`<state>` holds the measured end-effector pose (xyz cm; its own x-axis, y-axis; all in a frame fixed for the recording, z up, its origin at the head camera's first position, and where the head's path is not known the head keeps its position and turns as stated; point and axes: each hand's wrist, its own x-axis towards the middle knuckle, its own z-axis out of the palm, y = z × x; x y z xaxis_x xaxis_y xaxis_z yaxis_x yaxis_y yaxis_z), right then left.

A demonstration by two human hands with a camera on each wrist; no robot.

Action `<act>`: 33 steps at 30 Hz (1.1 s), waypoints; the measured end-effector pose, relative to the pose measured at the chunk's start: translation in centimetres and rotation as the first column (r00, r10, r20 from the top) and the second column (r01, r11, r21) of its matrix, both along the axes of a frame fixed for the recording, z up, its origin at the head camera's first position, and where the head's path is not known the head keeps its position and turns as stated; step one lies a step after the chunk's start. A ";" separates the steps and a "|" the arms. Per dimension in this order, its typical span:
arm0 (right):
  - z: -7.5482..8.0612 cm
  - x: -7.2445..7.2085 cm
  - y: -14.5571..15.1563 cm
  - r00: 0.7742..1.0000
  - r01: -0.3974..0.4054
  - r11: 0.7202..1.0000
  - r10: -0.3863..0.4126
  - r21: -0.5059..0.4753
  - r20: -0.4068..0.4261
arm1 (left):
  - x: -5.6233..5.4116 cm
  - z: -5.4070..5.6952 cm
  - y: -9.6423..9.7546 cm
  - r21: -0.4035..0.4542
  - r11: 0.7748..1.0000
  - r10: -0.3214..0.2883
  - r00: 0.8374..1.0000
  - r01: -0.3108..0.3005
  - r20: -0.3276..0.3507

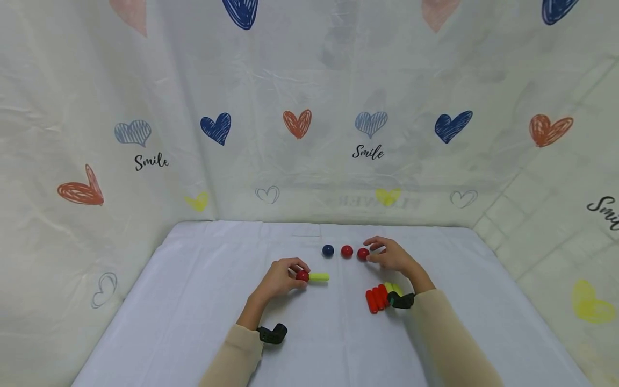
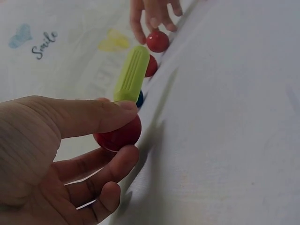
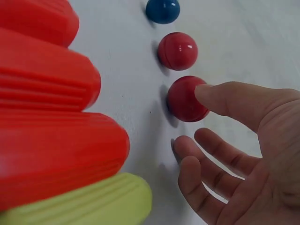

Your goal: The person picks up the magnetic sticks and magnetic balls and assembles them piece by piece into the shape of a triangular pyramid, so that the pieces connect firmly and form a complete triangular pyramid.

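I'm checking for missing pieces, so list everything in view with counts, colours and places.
Held ball: one, red, left of centre
Held stick: one, yellow-green, projecting from that ball
Row balls: two, red, toward the table's far side
Blue ball: one, blue, row's left end
Red sticks: three visible, red, right of centre
Yellow-green sticks: two visible, yellow-green, beside the red ones
Tablecloth: one, white, underneath
Backdrop: one, white with printed hearts, behind
Wrist cameras: two, black, one per wrist
Sleeves: two, beige, on the forearms
Left hand: one, bare, pinching the held ball
Right hand: one, bare, at the row's right-end ball
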<state>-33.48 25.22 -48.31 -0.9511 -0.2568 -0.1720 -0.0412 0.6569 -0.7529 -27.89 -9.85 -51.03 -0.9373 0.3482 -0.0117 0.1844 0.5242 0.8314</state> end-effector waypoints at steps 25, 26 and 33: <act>-0.2 0.5 -0.4 1.000 0.028 0.998 -0.028 -0.051 -0.003 | 0.1 0.1 0.0 -0.016 1.000 0.013 1.000 -0.012 0.014; -0.2 0.7 -0.4 1.000 0.030 0.998 -0.030 -0.061 -0.005 | 0.1 0.1 0.0 -0.017 1.000 0.013 1.000 -0.013 0.013; 0.2 1.9 -0.7 0.998 0.058 0.992 -0.061 -0.113 -0.018 | 0.0 0.1 -0.2 -0.013 1.000 0.017 1.000 -0.017 0.014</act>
